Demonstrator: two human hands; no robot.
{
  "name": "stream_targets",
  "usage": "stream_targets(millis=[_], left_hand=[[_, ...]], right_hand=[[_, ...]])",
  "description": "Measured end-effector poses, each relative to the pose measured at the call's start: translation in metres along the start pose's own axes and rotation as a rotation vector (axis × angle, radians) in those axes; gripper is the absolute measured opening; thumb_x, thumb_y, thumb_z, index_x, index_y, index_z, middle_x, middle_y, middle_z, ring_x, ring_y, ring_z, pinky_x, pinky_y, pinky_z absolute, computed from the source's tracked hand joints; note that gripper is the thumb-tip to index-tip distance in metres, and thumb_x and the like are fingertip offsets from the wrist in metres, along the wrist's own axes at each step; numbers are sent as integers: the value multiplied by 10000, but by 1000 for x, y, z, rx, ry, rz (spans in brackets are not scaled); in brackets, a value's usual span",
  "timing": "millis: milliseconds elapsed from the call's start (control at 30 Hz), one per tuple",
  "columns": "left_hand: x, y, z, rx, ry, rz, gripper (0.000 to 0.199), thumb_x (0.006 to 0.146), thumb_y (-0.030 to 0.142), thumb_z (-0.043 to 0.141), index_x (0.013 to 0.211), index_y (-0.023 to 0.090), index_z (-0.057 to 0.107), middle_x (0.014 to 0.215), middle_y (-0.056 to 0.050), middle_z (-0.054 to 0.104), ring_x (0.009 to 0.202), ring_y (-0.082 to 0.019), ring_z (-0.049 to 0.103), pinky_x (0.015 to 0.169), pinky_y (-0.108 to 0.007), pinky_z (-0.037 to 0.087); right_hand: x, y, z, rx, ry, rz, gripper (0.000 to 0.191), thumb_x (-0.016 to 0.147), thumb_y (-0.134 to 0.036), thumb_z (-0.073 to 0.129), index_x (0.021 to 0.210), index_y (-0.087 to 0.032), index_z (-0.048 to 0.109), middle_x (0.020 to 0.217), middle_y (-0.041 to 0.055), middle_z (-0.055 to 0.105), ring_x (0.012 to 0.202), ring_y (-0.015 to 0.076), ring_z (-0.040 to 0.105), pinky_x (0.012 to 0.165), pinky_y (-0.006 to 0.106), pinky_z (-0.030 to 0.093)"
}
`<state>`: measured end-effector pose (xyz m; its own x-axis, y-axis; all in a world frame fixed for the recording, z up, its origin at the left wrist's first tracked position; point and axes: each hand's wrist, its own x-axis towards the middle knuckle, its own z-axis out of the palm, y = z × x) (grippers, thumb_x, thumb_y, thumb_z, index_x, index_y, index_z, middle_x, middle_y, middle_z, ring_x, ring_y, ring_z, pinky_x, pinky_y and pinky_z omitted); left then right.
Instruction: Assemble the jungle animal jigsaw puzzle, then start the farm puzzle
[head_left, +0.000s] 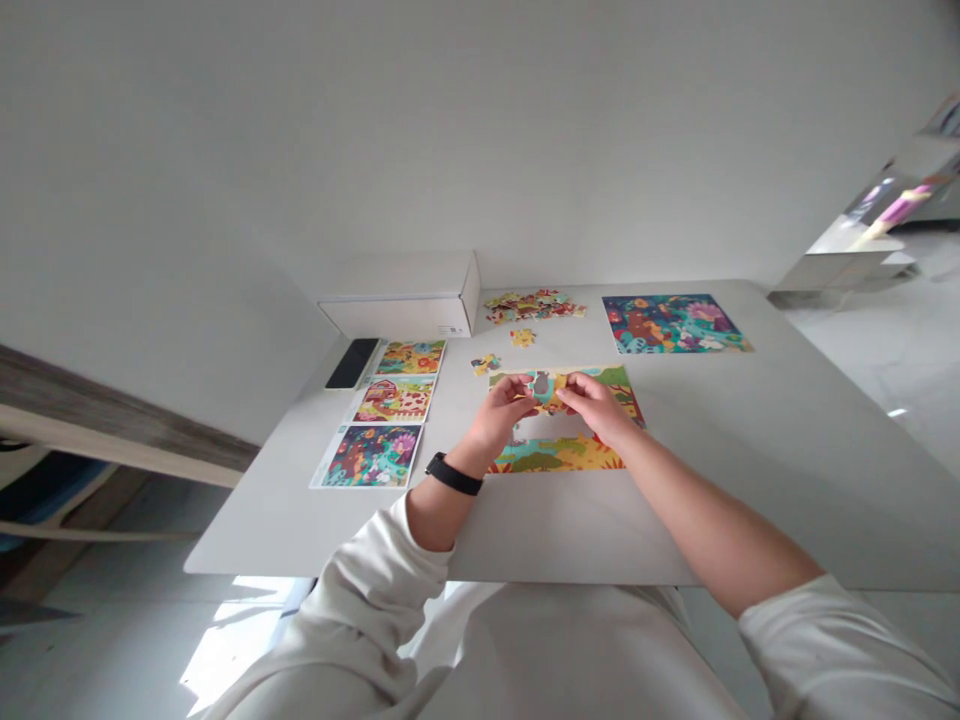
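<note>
Both hands are together over a partly assembled jigsaw puzzle (pixel 559 455) near the middle of the table. My left hand (pixel 506 408), with a black watch on its wrist, pinches the left side of a small group of joined pieces (pixel 543 385). On the right side of that group, my right hand (pixel 589 402) closes its fingers on a yellowish part. The puzzle's upper and lower strips show trees and orange ground, with bare tabletop between them. Just beyond it lie a few joined pieces (pixel 486 364) and a yellow cluster (pixel 523 338).
A pile of loose pieces (pixel 534 305) lies at the back beside a white box (pixel 405 295). Three picture cards (pixel 375 455) and a phone (pixel 352 363) are on the left. A finished-looking dark, colourful puzzle (pixel 675 323) lies at the back right.
</note>
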<state>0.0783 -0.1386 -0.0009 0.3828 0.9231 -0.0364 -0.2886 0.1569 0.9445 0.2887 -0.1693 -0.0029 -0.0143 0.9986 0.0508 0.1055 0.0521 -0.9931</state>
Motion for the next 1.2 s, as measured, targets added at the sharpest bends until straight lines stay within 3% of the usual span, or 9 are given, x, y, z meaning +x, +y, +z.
stream_targets(millis=[167,267,433,633,767,900,1067,1200], left_hand=[[3,-4,-4,-43,43,-41,394,785,227,893,1107,213,666,1004,15,682,871,-114,710,902,-306,617],[2,-2,-2,-109,53,-54,383,776,224,904,1067,214,655,970,30,676,858,-106,710,940,-314,619],[-1,3,-1,-94,21,-80,384,805,275,917,1079,225,652,1007,17,696,902,-128,731,975,-343,611],[0,10,-5,-49,9,-88,320,839,378,882,1047,225,693,1022,-6,737,913,-140,728,849,-278,583],[0,11,-7,148,-22,-72,305,877,446,867,997,208,718,928,-26,763,826,-147,716,747,-262,550],[1,11,-10,298,-31,-36,263,854,367,905,875,185,717,814,-27,749,668,-113,632,649,-245,500],[2,11,-15,232,8,-93,270,865,370,901,878,186,703,810,-22,741,643,-103,627,641,-245,513],[3,10,-16,180,41,-112,313,849,412,921,892,192,704,858,-22,741,708,-116,664,661,-250,532]], right_hand=[[0,5,2,72,-6,-8,573,765,-685,890,1097,-269,677,1038,38,762,930,232,718,844,382,615],[0,6,3,62,-30,7,573,751,-676,899,1088,-270,676,1085,61,778,962,251,732,861,399,621],[-1,6,2,12,4,10,473,829,-672,821,1035,-271,678,1004,40,748,896,234,709,823,375,601],[-3,7,1,-36,10,4,444,881,-694,754,1008,-276,676,963,18,709,882,224,677,808,353,588],[-3,9,1,-82,-64,-18,410,922,-672,727,994,-270,692,921,13,703,840,213,657,811,353,574],[-1,13,2,-113,-51,-74,424,948,-617,718,1171,-257,697,927,23,709,837,221,682,833,378,584],[-5,12,3,-312,102,-236,416,955,-489,741,1292,-266,641,1219,109,735,1082,279,722,932,431,610],[-10,3,4,-536,69,-423,343,927,-278,763,1257,-287,668,1343,143,704,1303,351,660,1069,532,589]])
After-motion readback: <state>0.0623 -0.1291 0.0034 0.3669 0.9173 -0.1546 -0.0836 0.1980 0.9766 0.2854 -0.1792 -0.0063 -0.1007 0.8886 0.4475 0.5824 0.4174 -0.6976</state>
